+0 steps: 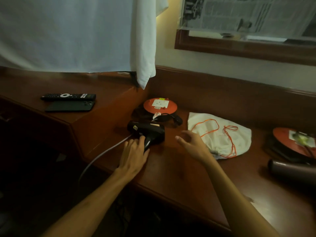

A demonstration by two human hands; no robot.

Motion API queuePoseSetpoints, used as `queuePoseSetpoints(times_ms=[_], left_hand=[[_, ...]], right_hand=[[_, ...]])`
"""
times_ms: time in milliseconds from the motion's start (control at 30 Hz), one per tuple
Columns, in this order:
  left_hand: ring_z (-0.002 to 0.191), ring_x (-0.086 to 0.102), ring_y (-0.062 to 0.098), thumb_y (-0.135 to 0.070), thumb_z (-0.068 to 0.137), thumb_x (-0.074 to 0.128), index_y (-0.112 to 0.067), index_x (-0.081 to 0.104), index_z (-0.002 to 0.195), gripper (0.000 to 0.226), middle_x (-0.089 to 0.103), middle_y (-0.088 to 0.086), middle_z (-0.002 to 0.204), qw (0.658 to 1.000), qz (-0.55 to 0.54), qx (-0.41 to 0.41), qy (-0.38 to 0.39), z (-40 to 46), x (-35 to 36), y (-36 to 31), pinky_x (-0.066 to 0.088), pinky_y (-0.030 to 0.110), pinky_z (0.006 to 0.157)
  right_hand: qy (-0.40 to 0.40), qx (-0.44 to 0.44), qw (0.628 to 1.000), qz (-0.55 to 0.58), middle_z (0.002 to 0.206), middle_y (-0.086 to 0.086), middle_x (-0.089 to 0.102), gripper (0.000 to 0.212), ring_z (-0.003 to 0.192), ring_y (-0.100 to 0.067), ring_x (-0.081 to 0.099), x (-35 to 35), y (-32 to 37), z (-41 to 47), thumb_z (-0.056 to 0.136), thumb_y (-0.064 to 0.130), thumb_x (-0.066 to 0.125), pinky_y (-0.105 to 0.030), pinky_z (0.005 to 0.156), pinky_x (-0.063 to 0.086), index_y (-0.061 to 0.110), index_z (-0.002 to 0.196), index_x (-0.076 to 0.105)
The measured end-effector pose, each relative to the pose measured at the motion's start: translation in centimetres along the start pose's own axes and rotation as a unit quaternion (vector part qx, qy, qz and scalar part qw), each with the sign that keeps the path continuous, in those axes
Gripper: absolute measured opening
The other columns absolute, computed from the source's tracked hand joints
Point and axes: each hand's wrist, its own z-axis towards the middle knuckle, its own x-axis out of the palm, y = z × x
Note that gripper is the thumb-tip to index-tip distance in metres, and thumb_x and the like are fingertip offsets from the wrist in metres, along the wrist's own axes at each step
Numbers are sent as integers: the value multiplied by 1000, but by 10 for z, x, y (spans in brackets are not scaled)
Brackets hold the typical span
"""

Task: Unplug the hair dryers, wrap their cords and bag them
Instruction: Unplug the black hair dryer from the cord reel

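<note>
Left hand: the left hand (pixel 135 151) lies on the worktop (pixel 171 168) with straight fingers touching the handle of the black hair dryer (pixel 147 131); its grip is apart, not wrapped round anything
Right hand: the right hand (pixel 193 144) hovers just right of that dryer, fingers loosely spread, grip apart and holding nothing
Black hair dryer: lying on its side on the worktop, just in front of the orange extension reel (pixel 159 106)
Cord: a grey cord (pixel 102 153) runs from beside the dryer off the worktop's front edge to the left
Bag: a white drawstring bag (pixel 220 135) with orange string lies flat on the worktop, right of the right hand, its mouth towards me
Second dryer: a dark brown hair dryer (pixel 290 170) lies at the far right, in front of a second orange reel (pixel 294 141)
Raised ledge: a TV remote (pixel 68 96) and a dark phone (pixel 71 106) lie side by side at the left
Behind: a white cloth (pixel 77 31) hangs over the back
</note>
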Motion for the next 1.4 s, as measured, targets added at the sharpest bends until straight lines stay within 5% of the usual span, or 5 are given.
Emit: queuePoseSetpoints(times_ms=[433,667,1000,1233,1400], left_hand=[[103,68,18,-65,99,43,-26,62,121,48,74,-5,100,956,-274,15,-107,18,-60,-97,41,40,105],[95,68,22,-52,108,35,-17,68,118,50,74,7,105,696,-702,-81,129,32,-43,-138,52,40,83],[85,71,-10,-23,109,42,-18,67,103,26,78,-19,84,730,-645,-3,225,50,-21,-149,52,8,75],[110,72,13,-20,99,62,-20,64,120,21,79,1,108,728,-640,23,247,71,-10,-174,50,38,101],[134,59,30,-42,94,65,-15,61,137,50,68,15,134,658,-695,-9,291,73,18,-181,31,66,117]], right_hand=[[0,-16,983,184,105,-2,75,25,101,-14,70,-23,3,-81,103,35,51,-37,90,55,20,113,69],[39,-9,931,363,110,-27,69,43,100,-38,68,-22,4,-89,104,38,50,-48,88,53,1,122,64],[-110,-53,956,267,92,-3,76,17,85,-14,73,-7,-24,-77,95,24,68,-30,74,60,9,101,74],[-228,8,957,181,84,-6,65,27,78,-25,64,-18,-62,-65,81,22,81,-44,68,58,13,85,56],[-43,37,935,351,112,-8,69,40,92,-24,72,-39,-74,-52,86,15,76,-41,78,62,21,120,55]])
